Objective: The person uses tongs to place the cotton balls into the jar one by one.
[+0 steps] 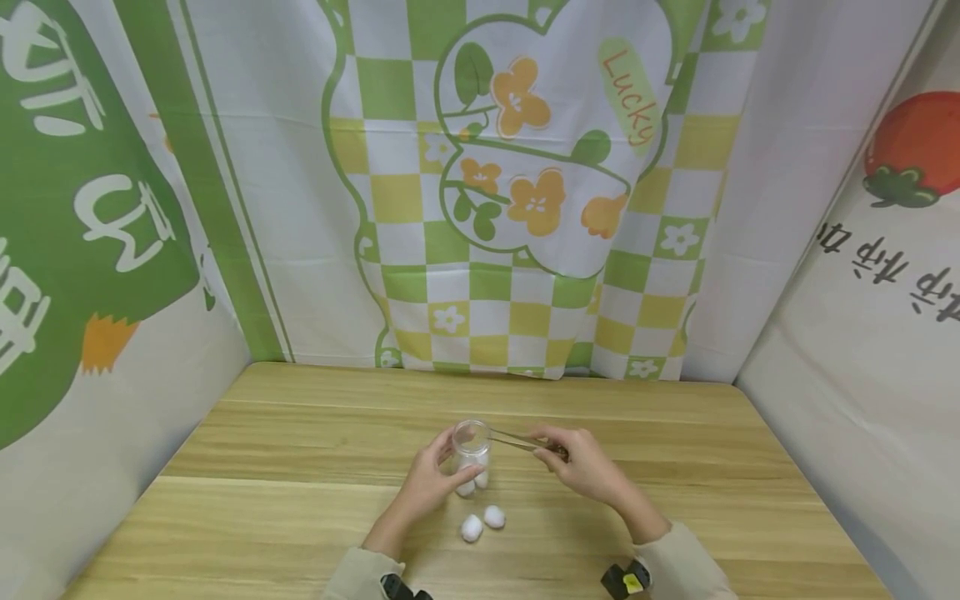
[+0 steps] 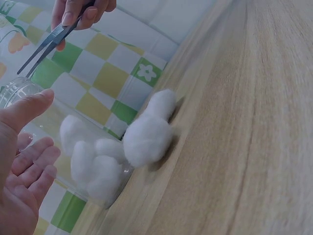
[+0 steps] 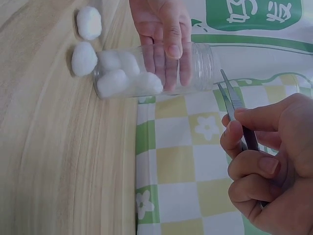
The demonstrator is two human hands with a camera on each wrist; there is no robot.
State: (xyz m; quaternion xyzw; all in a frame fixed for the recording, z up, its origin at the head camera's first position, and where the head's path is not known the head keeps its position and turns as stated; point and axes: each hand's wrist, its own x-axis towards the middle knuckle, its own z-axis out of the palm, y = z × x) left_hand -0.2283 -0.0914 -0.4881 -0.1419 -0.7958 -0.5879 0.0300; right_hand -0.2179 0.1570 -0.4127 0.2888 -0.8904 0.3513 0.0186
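A clear jar (image 1: 471, 454) stands upright on the table with several white cotton balls (image 3: 117, 81) in its lower part. My left hand (image 1: 433, 477) holds it from the side, the thumb in front and the fingers behind the wall, as the right wrist view shows. In my right hand (image 1: 581, 462) I hold metal tweezers (image 1: 521, 439), pinched between thumb and fingers. Their tips, slightly apart with nothing between them, are at the open mouth (image 3: 208, 66) of the jar. Two loose cotton balls (image 1: 472, 527) lie on the table in front of the jar, close together.
The wooden table (image 1: 337, 433) fills the lower part of the head view. A green and yellow checked cloth (image 1: 480, 292) hangs behind its back edge. Printed cloths also hang on the left (image 1: 97, 292) and right (image 1: 862, 333).
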